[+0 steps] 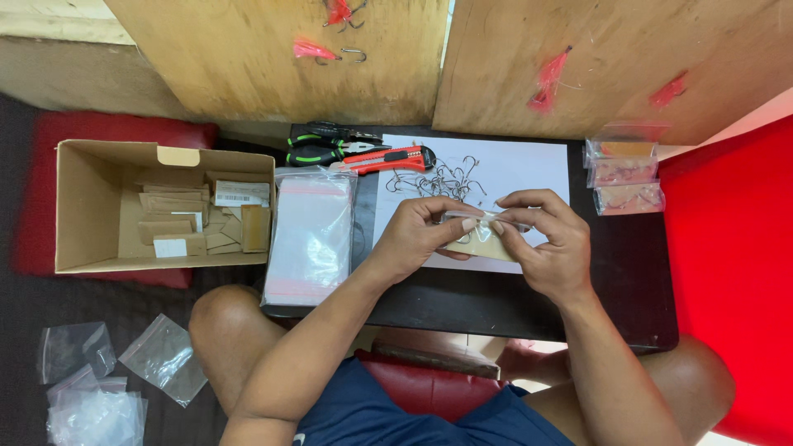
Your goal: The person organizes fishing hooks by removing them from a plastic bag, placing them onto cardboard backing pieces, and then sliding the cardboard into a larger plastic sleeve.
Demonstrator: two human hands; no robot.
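My left hand (417,235) and my right hand (549,244) together pinch a small clear plastic bag (481,235) with a tan card inside, held just above a white sheet (529,169) on the dark table (615,285). Both hands grip the bag's top edge with thumbs and fingertips. A pile of metal fish hooks (442,177) lies on the white sheet just beyond my hands.
A stack of clear zip bags (312,235) lies left of my hands. An open cardboard box (91,206) holds small tan packets. A red utility knife (388,158) and green-handled pliers (326,147) lie at the back. Filled bags (624,175) stack at right. Loose bags (107,376) lie on the floor.
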